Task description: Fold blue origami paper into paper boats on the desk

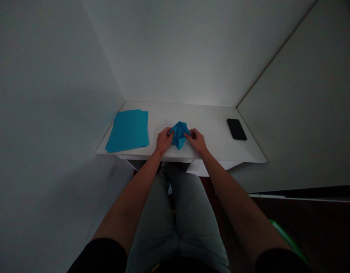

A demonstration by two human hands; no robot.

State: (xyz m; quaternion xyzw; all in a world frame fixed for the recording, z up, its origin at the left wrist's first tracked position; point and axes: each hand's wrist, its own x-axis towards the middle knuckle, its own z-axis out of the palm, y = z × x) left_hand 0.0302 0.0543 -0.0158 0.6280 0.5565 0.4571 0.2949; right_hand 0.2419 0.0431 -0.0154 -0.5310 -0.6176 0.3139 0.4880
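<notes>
A small folded piece of blue paper (179, 134) sits near the front edge of a white desk (209, 121). My left hand (164, 140) pinches its left side with the fingers closed on it. On the opposite side my right hand (196, 140) grips the paper's right edge the same way. Both hands rest on the desk top with the paper between them.
A stack of flat blue paper sheets (128, 130) lies at the desk's left end. A black phone (236, 129) lies face down at the right end. White walls enclose the desk on three sides. My lap in grey trousers (177, 220) is below the desk edge.
</notes>
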